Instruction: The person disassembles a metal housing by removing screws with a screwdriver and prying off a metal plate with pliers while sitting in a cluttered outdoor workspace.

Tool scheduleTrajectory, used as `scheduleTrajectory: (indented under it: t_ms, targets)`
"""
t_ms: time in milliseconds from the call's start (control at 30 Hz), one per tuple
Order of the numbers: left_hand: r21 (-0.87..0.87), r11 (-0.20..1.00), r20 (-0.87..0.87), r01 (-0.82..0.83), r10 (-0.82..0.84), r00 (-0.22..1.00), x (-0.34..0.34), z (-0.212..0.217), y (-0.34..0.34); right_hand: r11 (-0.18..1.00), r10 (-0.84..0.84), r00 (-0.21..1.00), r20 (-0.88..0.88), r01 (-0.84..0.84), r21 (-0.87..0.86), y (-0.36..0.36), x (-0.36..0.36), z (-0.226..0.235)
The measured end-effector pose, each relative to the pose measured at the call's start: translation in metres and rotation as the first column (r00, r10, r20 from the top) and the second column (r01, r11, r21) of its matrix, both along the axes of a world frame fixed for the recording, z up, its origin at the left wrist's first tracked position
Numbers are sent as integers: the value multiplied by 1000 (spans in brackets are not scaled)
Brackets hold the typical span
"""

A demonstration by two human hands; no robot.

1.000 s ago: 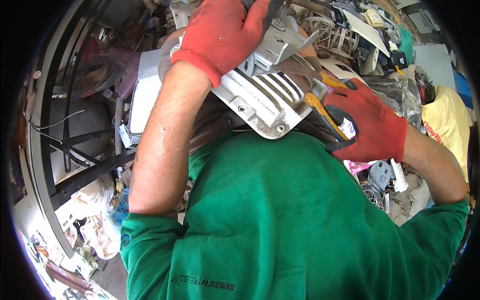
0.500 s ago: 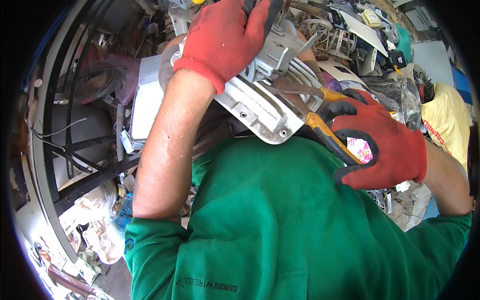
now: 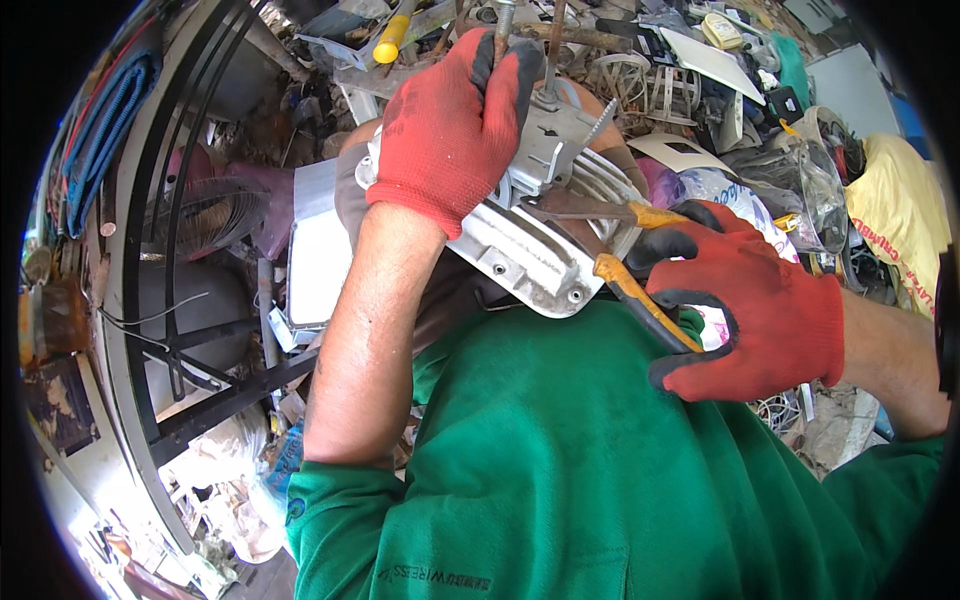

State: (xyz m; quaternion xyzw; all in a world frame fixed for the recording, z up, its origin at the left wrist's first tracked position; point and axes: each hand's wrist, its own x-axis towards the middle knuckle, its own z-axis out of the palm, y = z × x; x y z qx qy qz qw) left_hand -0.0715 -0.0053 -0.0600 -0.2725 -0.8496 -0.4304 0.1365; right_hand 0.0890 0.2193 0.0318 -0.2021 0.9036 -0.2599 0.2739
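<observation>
The ribbed metal casting [image 3: 530, 262] lies tilted over the person's lap [image 3: 437, 292], just beyond the green shirt [image 3: 520, 430], with a metal bracket [image 3: 545, 150] on top. Judging by its thick ribs it should be heavy and stiff; grime may make its smooth parts a little slippery, and a hard knock could chip the thinner fins. The solid near corner, around the screw holes, looks a sound place to take hold; the bracket's toothed edge on the right looks better avoided.

The left hand [image 3: 440, 135], in a red glove, is at the casting's far left side, fingers curled together around an upright metal rod [image 3: 504, 18] that pokes out by thumb and forefinger; the lower fingers are hidden. The right hand [image 3: 755, 310] holds the cutters [image 3: 580, 205] from the right, spread wide: fingers hooked at the far handle [image 3: 662, 217], thumb at the end of the near handle [image 3: 660, 318], the handles well parted. The blades reach left to the bracket's near edge; whether they bite on it I cannot tell
</observation>
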Motion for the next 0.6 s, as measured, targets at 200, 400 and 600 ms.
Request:
scheduleTrajectory:
  t_ms: [200, 400, 600]
  targets:
    - [19, 1000, -27, -2, 2, 1000, -1, 0, 1, 999, 14, 997, -79, -17, -27, -7, 3, 4]
    - [14, 1000, 15, 23, -23, 1000, 0, 3, 2, 999, 3, 1000, 2, -3, 32, -15, -2, 13]
    - [50, 998, -4, 31, -31, 1000, 0, 0, 3, 997, -31, 984, -175, 41, 58, -21, 5, 12]
